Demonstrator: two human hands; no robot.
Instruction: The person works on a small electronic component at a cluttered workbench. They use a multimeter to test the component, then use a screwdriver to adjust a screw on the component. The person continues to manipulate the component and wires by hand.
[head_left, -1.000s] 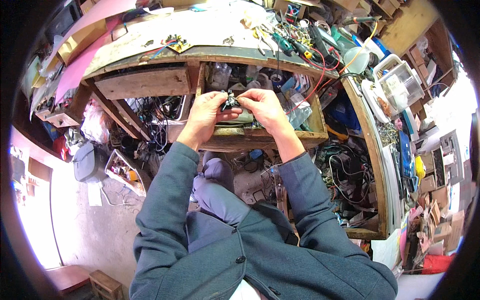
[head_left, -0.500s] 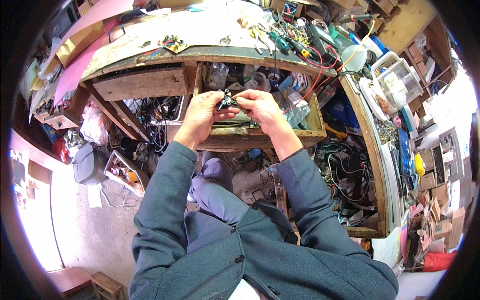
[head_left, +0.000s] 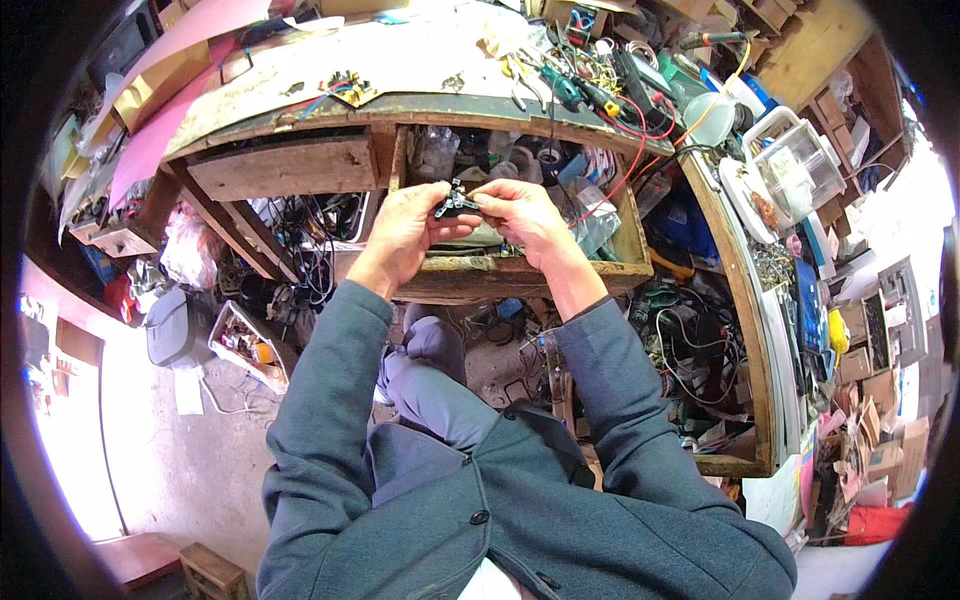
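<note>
Over an open wooden drawer [head_left: 480, 265], both hands meet at a small dark part with several prongs and pale bits [head_left: 456, 203]; its exact kind is too small to make out. My left hand [head_left: 408, 230] is closed on its left side, thumb on top and fingers curled below. From the right, my right hand [head_left: 522, 215] pinches at the edge of the same part between thumb and forefinger. Beneath the hands, the drawer holds clear plastic bags [head_left: 600, 222], rolls of tape [head_left: 550, 155] and other jumbled pieces.
Behind the drawer runs a worn workbench [head_left: 410, 62] with a small wired board [head_left: 345, 90], pliers [head_left: 520, 82], a green-handled tool [head_left: 562, 88] and red leads [head_left: 640, 125]. A clear plastic box [head_left: 795, 170] stands at right. Tangled cables [head_left: 320, 240] lie under the bench.
The hands stay in nearly the same place. The small dark part appears slightly turned between the fingers.
</note>
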